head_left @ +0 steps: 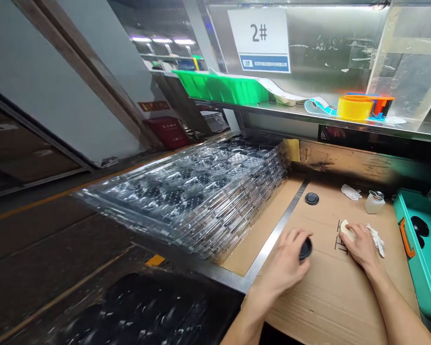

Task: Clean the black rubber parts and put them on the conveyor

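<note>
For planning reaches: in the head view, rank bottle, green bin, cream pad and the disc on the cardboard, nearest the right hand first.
1. Cream pad: touching the right hand.
2. Bottle: beyond, slightly right.
3. Disc: beyond, left.
4. Green bin: far left, on the shelf.

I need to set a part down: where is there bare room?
Bare cardboard between left hand and right hand; a narrower patch between clear tray stack and metal band. Crowded around the right hand: white pad, crumpled cloth, bottle beyond.
</note>
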`<state>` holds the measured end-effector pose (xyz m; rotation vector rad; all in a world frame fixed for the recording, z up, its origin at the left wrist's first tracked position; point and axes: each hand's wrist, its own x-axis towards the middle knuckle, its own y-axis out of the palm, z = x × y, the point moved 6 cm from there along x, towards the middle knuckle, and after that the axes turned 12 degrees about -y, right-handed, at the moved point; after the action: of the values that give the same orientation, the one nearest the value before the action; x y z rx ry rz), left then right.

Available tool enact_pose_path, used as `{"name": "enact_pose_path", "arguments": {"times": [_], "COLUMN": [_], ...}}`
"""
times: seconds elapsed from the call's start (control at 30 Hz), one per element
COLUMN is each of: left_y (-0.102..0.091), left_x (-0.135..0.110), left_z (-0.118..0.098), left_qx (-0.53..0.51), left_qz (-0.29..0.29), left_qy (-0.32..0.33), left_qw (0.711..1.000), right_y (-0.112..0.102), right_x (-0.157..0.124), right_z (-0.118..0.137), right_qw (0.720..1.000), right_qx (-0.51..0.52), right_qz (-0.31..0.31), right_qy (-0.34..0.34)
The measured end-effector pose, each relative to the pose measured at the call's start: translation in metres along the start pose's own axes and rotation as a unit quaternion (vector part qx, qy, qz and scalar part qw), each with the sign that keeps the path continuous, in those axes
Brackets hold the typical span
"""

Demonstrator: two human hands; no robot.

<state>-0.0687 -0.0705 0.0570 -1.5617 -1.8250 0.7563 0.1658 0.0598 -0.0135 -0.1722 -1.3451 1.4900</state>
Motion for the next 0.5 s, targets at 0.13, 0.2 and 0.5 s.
{"name": "enact_pose_path", "arguments": {"times": [0.13, 0.2, 0.5], "left_y": [-0.015, -0.008, 0.012], "left_x": [0.005, 0.013, 0.04], "left_z": [0.049, 0.055, 0.032], "left_qx": [0.052, 0.059, 0.079], "left_qz": [0.027, 0.055, 0.127], "left_qy": [-0.077, -0.07, -0.055], "left_qw": [0.995, 0.994, 0.987], "right_y": [0.001, 0.0, 0.0], "right_x": [-0.001, -0.002, 0.006], "right_z": [0.002, 0.003, 0.005], "right_qw": [1.0, 1.0, 1.0], "right_qx": [-0.008, -0.012, -0.028], "right_qz": [-0.009, -0.011, 0.008], "right_qy": [0.008, 0.007, 0.004]}}
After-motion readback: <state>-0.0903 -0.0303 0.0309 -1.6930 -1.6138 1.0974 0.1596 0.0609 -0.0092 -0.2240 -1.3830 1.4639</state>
